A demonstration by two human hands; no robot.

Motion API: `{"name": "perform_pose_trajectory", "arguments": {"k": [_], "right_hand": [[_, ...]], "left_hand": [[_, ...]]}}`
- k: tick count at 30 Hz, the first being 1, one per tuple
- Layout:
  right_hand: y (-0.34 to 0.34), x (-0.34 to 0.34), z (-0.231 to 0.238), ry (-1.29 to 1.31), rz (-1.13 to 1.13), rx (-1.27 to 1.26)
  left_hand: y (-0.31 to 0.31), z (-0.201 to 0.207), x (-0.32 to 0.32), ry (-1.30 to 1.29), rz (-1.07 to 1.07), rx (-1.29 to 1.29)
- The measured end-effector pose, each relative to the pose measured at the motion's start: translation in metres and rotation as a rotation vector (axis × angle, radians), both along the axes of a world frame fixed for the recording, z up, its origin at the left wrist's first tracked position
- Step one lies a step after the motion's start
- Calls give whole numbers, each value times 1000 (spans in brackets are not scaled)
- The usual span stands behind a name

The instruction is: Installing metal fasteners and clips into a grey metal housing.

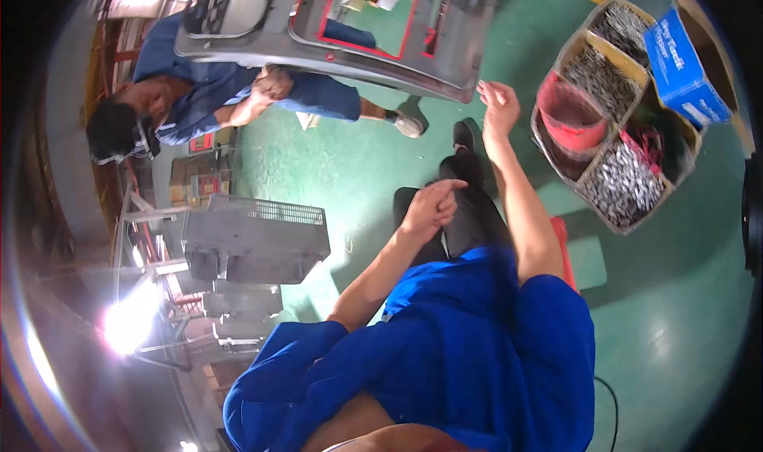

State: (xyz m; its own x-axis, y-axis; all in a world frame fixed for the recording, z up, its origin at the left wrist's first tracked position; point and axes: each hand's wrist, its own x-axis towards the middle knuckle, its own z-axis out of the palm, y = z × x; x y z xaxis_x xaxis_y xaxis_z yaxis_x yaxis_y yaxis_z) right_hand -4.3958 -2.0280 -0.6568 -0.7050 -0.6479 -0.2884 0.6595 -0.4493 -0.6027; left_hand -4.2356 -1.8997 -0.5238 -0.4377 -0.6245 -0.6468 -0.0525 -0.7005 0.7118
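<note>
My left hand (431, 208) is held in front of my body over my dark trousers. Its index finger sticks out to the right while the others curl into the palm; what they hold, if anything, is hidden. Farther out, my right hand (499, 110) is raised near the lower right corner of a large dark grey moulded panel (373, 74). Its fingers are loosely bent and apart, with nothing visible in them. A small gap shows between hand and panel. Red edging runs round the panel's rectangular openings.
At right, a divided carton (576, 183) holds small metal parts (624, 183) and a red bucket (571, 118). A blue box (690, 66) stands on its far side. A co-worker (199, 82) is at the far left beside the panel. Another grey casing (254, 241) stands left.
</note>
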Motion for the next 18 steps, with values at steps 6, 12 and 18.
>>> {"name": "perform_pose_trajectory", "arguments": {"k": [6,12,18], "right_hand": [[-10,-5,17,294,257,-159],[-1,6,33,458,452,-19],[7,24,35,622,462,-65]], "left_hand": [[-3,-7,4,-18,-65,2],[1,-6,28,34,58,0],[18,-28,58,85,221,55]]}}
